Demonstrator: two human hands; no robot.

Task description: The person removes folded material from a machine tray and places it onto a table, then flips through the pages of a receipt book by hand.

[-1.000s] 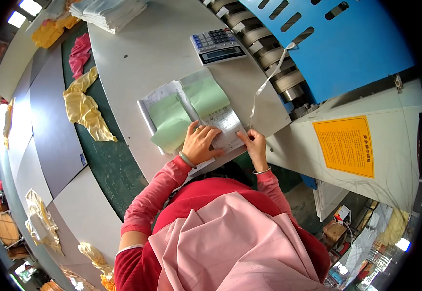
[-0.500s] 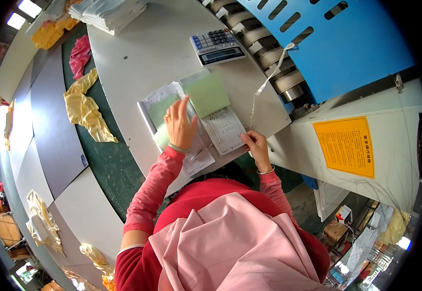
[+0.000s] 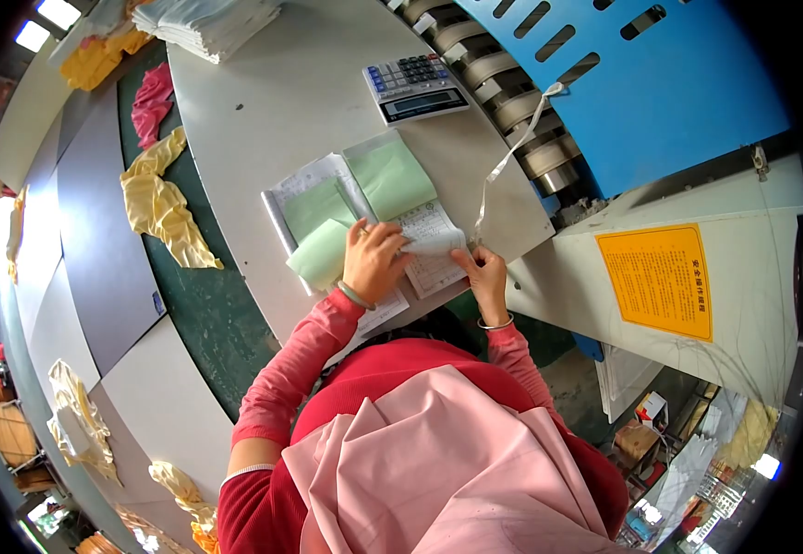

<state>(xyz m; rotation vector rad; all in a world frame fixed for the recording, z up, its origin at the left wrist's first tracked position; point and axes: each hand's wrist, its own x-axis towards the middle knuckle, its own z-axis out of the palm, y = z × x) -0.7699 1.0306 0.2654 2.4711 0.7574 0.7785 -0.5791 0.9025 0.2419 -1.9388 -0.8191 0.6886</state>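
A form book (image 3: 280, 222) with written white pages and green sheets lies spread on the grey table. My right hand (image 3: 486, 280) pinches the lower right corner of a white page (image 3: 434, 242), which bends up off the sheet below. My left hand (image 3: 375, 262) is over the middle of the book, its fingers bent and close together at the left edge of that page. A green sheet (image 3: 323, 251) curls up to the left of this hand, and another green sheet (image 3: 390, 177) is folded back above the white page.
A calculator (image 3: 414, 88) sits beyond the book, beside a blue machine (image 3: 641, 83) with rollers (image 3: 523, 113). A white strip (image 3: 513, 148) hangs from the machine. Stacked white cloth or paper (image 3: 203, 26) lies at the far left; yellow cloth (image 3: 163, 208) is on the green surface.
My left hand has come down and right onto the white page. That page now lifts and bends between my hands. The green sheet on the left curls up more.
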